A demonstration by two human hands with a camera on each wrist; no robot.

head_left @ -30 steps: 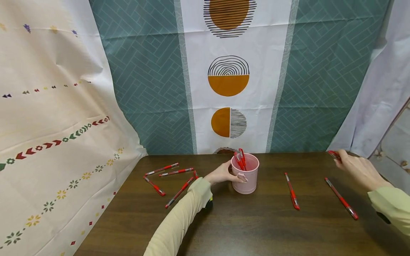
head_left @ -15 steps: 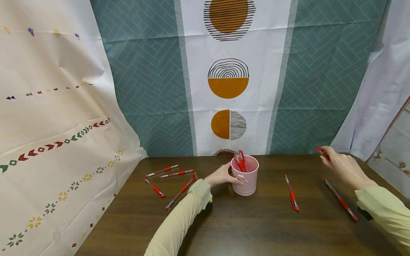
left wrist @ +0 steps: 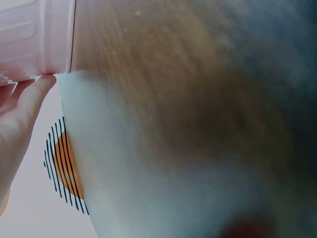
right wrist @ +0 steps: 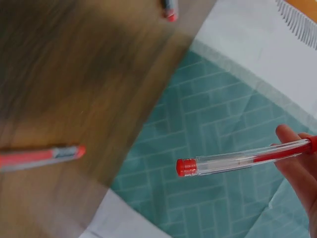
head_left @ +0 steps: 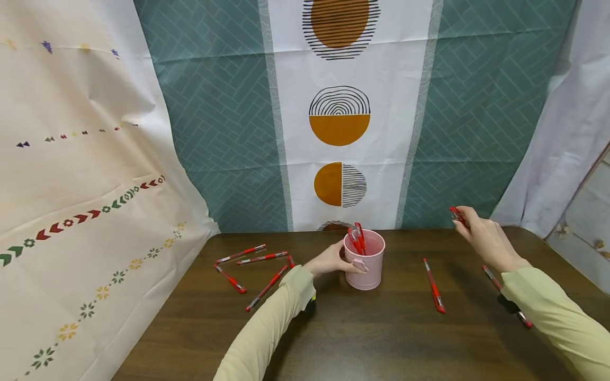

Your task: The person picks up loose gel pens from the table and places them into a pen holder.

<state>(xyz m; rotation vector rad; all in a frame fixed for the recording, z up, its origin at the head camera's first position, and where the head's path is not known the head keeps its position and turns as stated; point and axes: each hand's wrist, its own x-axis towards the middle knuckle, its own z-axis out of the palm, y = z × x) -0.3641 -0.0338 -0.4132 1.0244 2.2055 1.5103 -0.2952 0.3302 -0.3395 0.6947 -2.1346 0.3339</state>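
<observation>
Left arm (head_left: 264,330) extended, left hand (head_left: 333,261) gripping low; right arm (head_left: 555,315) angled inward, right hand (head_left: 487,242) aloft, fingers (right wrist: 286,133) pinching.

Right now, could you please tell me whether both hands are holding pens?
No, the right hand holds a pen, while the left hand grips the cup.

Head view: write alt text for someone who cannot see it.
A left hand holds a pink cup with red pens in it on a dark table; the right hand holds another pen in the air. Loose pens lie on either side, before patterned cloth.
</observation>
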